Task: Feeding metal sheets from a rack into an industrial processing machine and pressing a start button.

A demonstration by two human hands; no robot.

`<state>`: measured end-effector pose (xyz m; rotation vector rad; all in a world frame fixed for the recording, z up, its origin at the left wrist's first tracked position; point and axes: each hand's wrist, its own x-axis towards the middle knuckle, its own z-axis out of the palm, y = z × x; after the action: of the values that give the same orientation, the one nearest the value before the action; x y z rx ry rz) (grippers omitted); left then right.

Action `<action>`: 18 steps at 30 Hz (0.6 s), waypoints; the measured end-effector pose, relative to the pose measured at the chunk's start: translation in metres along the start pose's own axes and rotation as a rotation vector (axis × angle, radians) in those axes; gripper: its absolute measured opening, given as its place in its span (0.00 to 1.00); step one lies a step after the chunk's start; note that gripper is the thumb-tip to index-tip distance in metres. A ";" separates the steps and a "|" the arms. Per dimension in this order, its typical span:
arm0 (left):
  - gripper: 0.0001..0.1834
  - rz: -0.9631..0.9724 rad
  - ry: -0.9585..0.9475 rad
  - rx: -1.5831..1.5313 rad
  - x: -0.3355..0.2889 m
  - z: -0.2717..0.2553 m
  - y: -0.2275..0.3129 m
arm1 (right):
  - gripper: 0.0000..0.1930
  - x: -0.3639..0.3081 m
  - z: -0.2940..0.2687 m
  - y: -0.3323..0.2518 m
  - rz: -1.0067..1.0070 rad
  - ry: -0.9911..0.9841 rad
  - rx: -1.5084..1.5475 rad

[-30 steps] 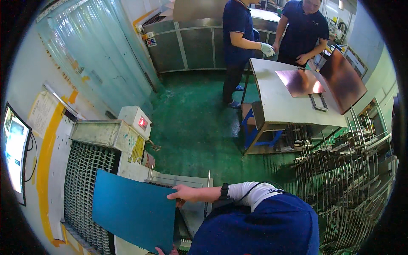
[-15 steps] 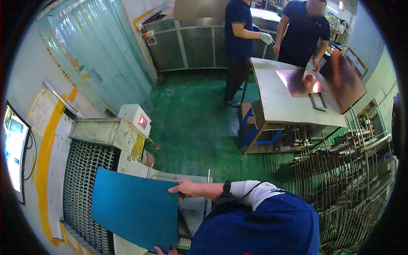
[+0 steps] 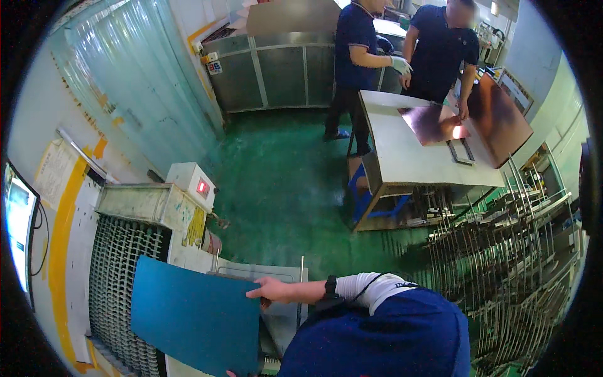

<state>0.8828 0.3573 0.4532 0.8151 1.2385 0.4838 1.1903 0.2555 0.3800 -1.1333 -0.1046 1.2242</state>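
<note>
A large blue sheet (image 3: 195, 317), thin and flat, lies with its left part over the rollers of a conveyor (image 3: 119, 283). My right hand (image 3: 271, 290) is closed on the sheet's right edge near its far corner, thumb on top and the fingers partly hidden beneath. At the bottom rim of the picture, only a fingertip of my left hand (image 3: 231, 374) shows, at the sheet's near edge; the rest of that hand is out of sight. Grey trays (image 3: 286, 274) sit beneath and beside my right forearm.
A control box (image 3: 191, 187) with a red display stands beyond the conveyor. Metal racks (image 3: 502, 251) crowd the right side. Two people (image 3: 358, 63) stand by a white table (image 3: 389, 147) holding a copper-coloured sheet (image 3: 430, 124). A screen (image 3: 20, 226) hangs at left.
The view has shifted slightly. My left hand has slipped mostly out of the lower edge, while my right hand keeps its grip on the blue sheet. One co-worker's gloved hand has moved toward the other person.
</note>
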 end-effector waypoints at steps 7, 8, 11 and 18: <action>0.31 -0.040 0.068 -0.154 0.005 -0.003 -0.005 | 0.20 -0.007 0.002 -0.004 0.011 -0.043 -0.003; 0.31 -0.074 0.087 -0.139 0.005 -0.003 -0.004 | 0.19 -0.006 0.002 -0.003 0.015 0.001 -0.014; 0.31 -0.090 0.106 -0.066 0.005 -0.012 -0.007 | 0.18 -0.006 0.005 -0.004 0.017 -0.011 0.000; 0.33 -0.082 0.157 0.071 0.023 -0.037 -0.019 | 0.19 -0.005 0.017 -0.011 0.031 -0.070 0.008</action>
<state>0.8522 0.3722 0.4201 0.7944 1.4357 0.4461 1.1850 0.2636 0.3985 -1.0884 -0.1353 1.2917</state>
